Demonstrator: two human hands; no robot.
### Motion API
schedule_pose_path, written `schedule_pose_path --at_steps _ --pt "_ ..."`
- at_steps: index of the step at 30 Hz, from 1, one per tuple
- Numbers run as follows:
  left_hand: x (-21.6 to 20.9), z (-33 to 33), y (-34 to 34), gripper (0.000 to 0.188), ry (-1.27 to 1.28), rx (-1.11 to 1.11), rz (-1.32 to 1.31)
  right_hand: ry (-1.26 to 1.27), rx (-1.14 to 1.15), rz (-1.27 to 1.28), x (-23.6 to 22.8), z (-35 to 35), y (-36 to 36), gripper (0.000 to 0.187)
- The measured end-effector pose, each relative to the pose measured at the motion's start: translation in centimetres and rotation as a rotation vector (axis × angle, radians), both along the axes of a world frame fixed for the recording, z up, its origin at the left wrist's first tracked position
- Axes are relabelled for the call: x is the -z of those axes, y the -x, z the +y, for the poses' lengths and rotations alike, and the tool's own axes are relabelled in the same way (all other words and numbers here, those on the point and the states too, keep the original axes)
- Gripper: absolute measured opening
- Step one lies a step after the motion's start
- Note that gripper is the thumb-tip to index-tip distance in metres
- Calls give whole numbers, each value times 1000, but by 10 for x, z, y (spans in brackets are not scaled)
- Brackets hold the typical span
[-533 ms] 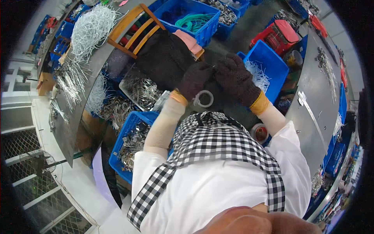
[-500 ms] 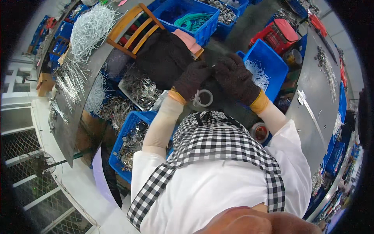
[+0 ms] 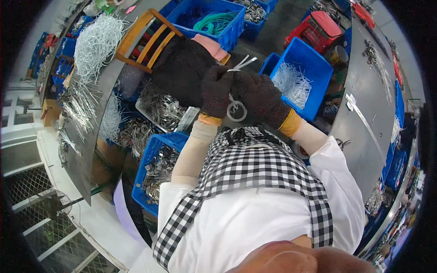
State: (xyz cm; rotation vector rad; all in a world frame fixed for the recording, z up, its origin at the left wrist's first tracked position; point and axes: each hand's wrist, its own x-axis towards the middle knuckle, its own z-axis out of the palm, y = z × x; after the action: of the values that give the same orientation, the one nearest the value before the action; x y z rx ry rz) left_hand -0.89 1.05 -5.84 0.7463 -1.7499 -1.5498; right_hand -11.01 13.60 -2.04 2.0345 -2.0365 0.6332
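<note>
My left hand point(image 3: 215, 93) and my right hand point(image 3: 260, 96), both in dark knit gloves with yellow-orange cuffs, are closed side by side in front of my apron. Between them they hold a thin white cord point(image 3: 237, 112). Its small coiled loop hangs on the near side of the gloves, and two pale ends stick up past the far side. The fingertips and the stretch of cord inside the gloves are hidden. A dark cloth point(image 3: 182, 68) lies over the seat of a wooden chair point(image 3: 148, 43) beyond my left hand.
At the right stands a blue bin point(image 3: 321, 84) with white strips. A blue basket point(image 3: 141, 182) of metal parts sits near my left forearm. Grey tables point(image 3: 98, 132) flank both sides, the left one heaped with white cords point(image 3: 98, 43). Farther off is a red basket point(image 3: 325, 25).
My hands have come together, the right one moving left toward the left one. Two pale cord ends now show beyond the gloves. The view has shifted slightly.
</note>
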Motion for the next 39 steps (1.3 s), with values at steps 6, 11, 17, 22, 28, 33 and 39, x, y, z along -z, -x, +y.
schedule_pose_path --at_steps 6,11,17,22,28,33,39 --pt "-22 3 -7 22 -551 165 232 51 -5 -271 -11 -2 7 41" --pt "-21 2 -7 21 -436 213 101 157 133 -783 -16 0 2 30" --pt "-8 0 -6 14 63 207 -120 196 134 -1155 -6 -7 17 29" --pt "-14 2 -7 16 221 206 -21 74 226 -1284 -16 -9 20 32" --pt "-31 6 -6 17 131 195 -151 312 205 -1045 -4 -14 12 29" --pt "-35 9 0 15 127 163 -47 285 141 -1415 -9 -14 12 22" --pt "-36 9 1 12 -23 273 3 316 130 -1609 -22 -6 31 18"
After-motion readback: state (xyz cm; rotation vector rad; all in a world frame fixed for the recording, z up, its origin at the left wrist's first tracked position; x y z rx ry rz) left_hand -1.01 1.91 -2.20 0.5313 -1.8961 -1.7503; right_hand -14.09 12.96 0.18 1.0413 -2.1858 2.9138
